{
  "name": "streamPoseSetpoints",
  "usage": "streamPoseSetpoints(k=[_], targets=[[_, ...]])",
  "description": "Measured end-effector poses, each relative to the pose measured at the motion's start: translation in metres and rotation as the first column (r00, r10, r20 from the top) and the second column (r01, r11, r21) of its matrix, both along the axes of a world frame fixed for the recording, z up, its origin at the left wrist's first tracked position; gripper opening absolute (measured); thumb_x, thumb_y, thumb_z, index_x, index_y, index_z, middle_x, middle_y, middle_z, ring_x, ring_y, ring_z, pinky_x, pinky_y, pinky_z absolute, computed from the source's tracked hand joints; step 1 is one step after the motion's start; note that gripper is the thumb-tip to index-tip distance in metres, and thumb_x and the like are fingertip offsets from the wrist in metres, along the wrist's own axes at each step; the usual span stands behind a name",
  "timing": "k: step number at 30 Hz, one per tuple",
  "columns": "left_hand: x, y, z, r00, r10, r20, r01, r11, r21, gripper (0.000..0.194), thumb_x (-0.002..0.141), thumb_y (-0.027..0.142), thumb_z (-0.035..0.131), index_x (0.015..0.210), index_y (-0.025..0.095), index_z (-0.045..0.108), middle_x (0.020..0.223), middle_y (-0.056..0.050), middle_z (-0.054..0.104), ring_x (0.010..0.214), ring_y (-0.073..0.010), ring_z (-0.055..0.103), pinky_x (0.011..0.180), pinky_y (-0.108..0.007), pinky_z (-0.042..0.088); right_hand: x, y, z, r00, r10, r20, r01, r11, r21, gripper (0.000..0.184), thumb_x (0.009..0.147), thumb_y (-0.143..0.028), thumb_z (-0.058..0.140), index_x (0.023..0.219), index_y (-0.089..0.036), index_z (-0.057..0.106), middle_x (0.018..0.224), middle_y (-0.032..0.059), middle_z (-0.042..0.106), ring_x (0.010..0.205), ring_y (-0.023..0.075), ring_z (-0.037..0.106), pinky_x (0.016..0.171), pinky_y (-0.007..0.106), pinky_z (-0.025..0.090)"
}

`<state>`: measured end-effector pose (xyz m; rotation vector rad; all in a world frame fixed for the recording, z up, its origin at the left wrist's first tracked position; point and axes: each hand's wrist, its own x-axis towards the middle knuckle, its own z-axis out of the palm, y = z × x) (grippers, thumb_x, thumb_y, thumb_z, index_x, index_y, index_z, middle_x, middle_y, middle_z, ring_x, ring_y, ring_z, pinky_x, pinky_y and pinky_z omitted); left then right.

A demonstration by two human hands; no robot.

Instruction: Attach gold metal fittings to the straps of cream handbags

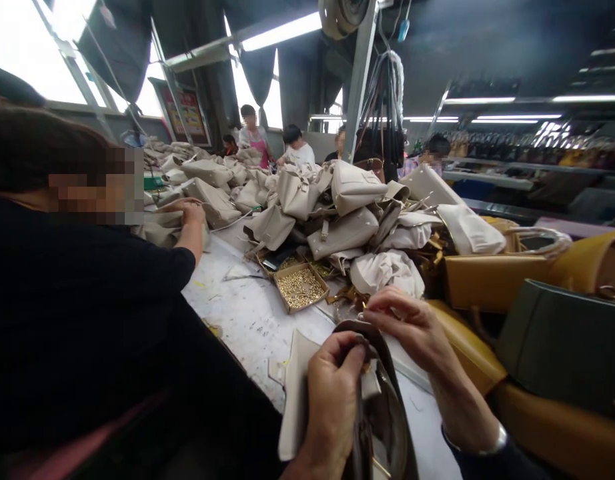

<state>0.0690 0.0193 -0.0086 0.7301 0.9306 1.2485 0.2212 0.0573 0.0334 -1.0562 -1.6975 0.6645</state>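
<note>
Head view — beige bag in left hand.

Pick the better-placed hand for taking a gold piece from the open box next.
Right, I'd judge. The right hand is raised by the bag's rim, its fingers nearer the box; the left hand grips the bag. Whether the right fingers already pinch something is unclear.
</note>
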Motion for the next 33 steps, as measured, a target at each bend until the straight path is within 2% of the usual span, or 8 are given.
streamPoseSetpoints(k=[3,6,9,14,24,33], targets=[[0.000,0.000,0.002,0.997,-0.027,-0.067,0.030,0.999,0.031,0.019,0.079,0.029,0.075,0.090,0.014,0.077,0.089,-0.009,0.078,0.083,-0.0193,0.069,0.076,-0.026,0.053,0.006,-0.036,-0.010,0.998,0.062,0.019,-0.061,0.996,-0.060,0.016,0.094,-0.036,0.074,0.084,-0.024,0.075,0.088,0.0028,0.059,0.088,0.0202,0.055,0.079,0.032,0.042],[0.002,0.000,0.000,0.986,-0.023,-0.163,0.034,0.997,0.066,0.019,0.080,0.028,0.073,0.092,0.015,0.079,0.092,-0.009,0.079,0.087,-0.0213,0.071,0.078,-0.027,0.055,0.008,-0.050,-0.022,0.997,0.072,0.011,-0.070,0.992,-0.108,0.013,0.094,-0.034,0.074,0.084,-0.025,0.075,0.087,0.0013,0.053,0.087,0.0190,0.052,0.077,0.030,0.041],[0.004,-0.001,-0.003,0.975,-0.015,-0.220,0.037,0.994,0.099,0.020,0.082,0.028,0.071,0.095,0.016,0.080,0.096,-0.009,0.079,0.091,-0.0227,0.072,0.081,-0.028,0.056,0.009,-0.049,-0.030,0.997,0.071,-0.016,-0.072,0.991,-0.111,0.010,0.094,-0.032,0.074,0.086,-0.026,0.075,0.089,0.0009,0.051,0.088,0.0187,0.050,0.078,0.029,0.041],[0.005,-0.003,-0.005,0.962,-0.031,-0.270,0.064,0.991,0.114,0.022,0.085,0.029,0.068,0.098,0.016,0.080,0.099,-0.009,0.080,0.095,-0.0239,0.073,0.084,-0.029,0.056,0.009,-0.045,-0.030,0.996,0.060,-0.067,-0.068,0.990,-0.124,0.012,0.095,-0.031,0.073,0.085,-0.025,0.074,0.094,0.0014,0.052,0.093,0.0186,0.051,0.081,0.028,0.041],[0.008,-0.003,-0.009,0.958,-0.028,-0.286,0.065,0.990,0.121,0.023,0.088,0.032,0.067,0.101,0.017,0.078,0.101,-0.009,0.079,0.093,-0.0239,0.073,0.082,-0.029,0.057,0.011,-0.045,-0.034,0.992,0.056,-0.114,-0.071,0.989,-0.127,0.009,0.095,-0.028,0.072,0.087,-0.024,0.073,0.098,0.0011,0.057,0.095,0.0175,0.056,0.083,0.026,0.043],[0.007,-0.006,-0.012,0.968,-0.034,-0.248,0.075,0.984,0.159,0.024,0.091,0.034,0.065,0.105,0.017,0.076,0.108,-0.010,0.078,0.100,-0.0239,0.073,0.088,-0.029,0.056,0.009,-0.047,-0.031,0.995,0.046,-0.092,-0.055,0.993,-0.106,0.009,0.096,-0.025,0.070,0.088,-0.023,0.072,0.097,0.0016,0.058,0.094,0.0174,0.057,0.084,0.026,0.043]])
